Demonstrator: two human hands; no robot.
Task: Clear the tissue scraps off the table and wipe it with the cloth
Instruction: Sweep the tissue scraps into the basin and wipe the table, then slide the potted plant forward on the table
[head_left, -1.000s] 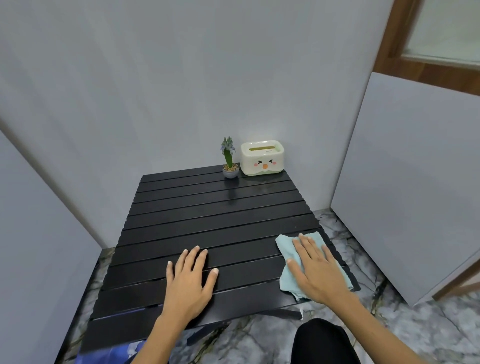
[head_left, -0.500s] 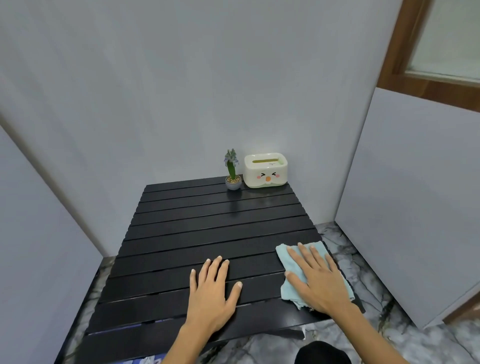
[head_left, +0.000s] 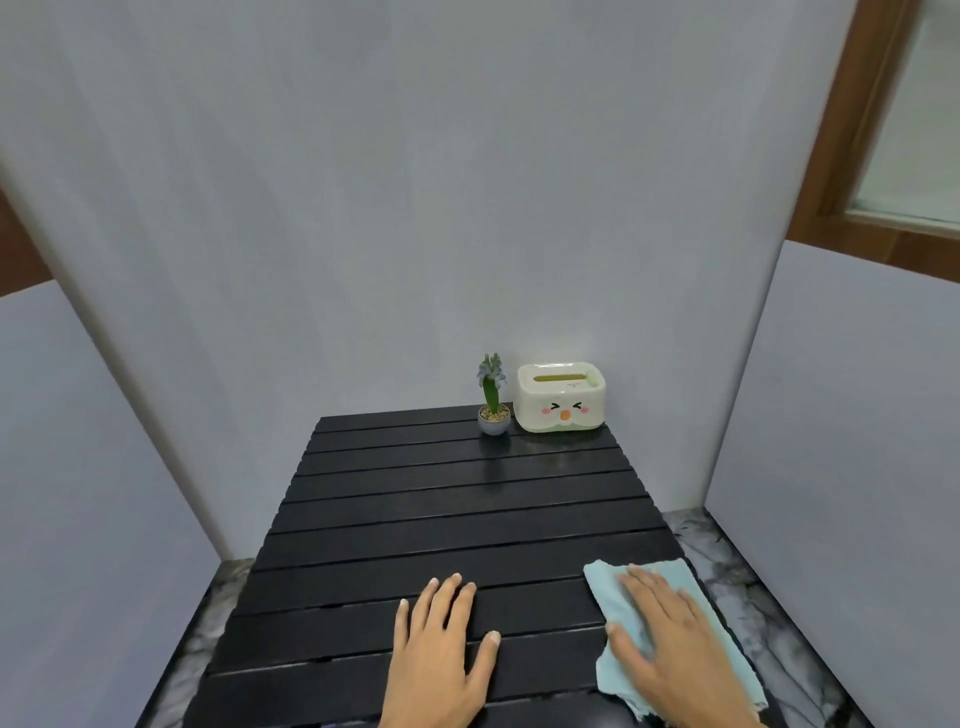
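A black slatted table (head_left: 447, 519) fills the middle of the view. A light blue cloth (head_left: 608, 587) lies flat at its near right corner. My right hand (head_left: 670, 649) presses flat on the cloth with the fingers spread. My left hand (head_left: 441, 654) rests flat on the bare slats near the front edge, left of the cloth, holding nothing. No tissue scraps show on the table.
A small potted plant (head_left: 492, 400) and a cream tissue box with a cartoon face (head_left: 561, 397) stand at the table's far right edge against the wall. Grey panels close in on both sides. Marbled floor (head_left: 769, 613) shows around the table.
The view has tilted up and shifted, so the table sits lower in the frame. My left hand has slid right, closer to the cloth. My right hand stays on the cloth.
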